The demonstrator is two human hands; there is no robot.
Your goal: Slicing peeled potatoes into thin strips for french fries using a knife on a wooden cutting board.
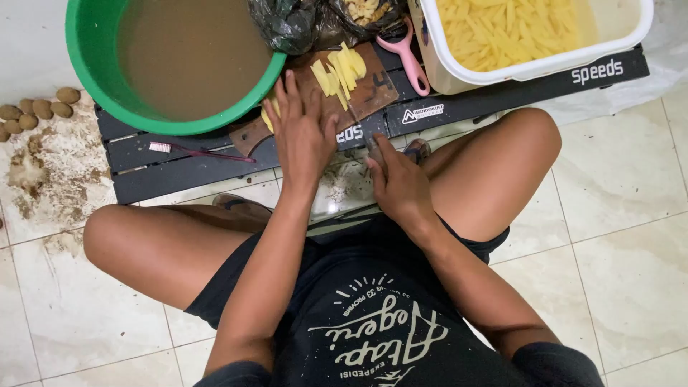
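Right hand [398,188] fingers clamped on knife handle; left hand [301,132] fingers spread, pressing potato [271,115] on cutting board [362,97]

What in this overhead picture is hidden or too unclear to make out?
Head view only:
- What lies under the left hand on the cutting board: the palm covers it.
- The knife in the right hand: mostly hidden by the fingers.
- The green basin's contents: murky water hides them.
- The white tub of potato sticks: cut off by the top edge.

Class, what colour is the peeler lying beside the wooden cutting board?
Pink; the peeler shows best in the head view.
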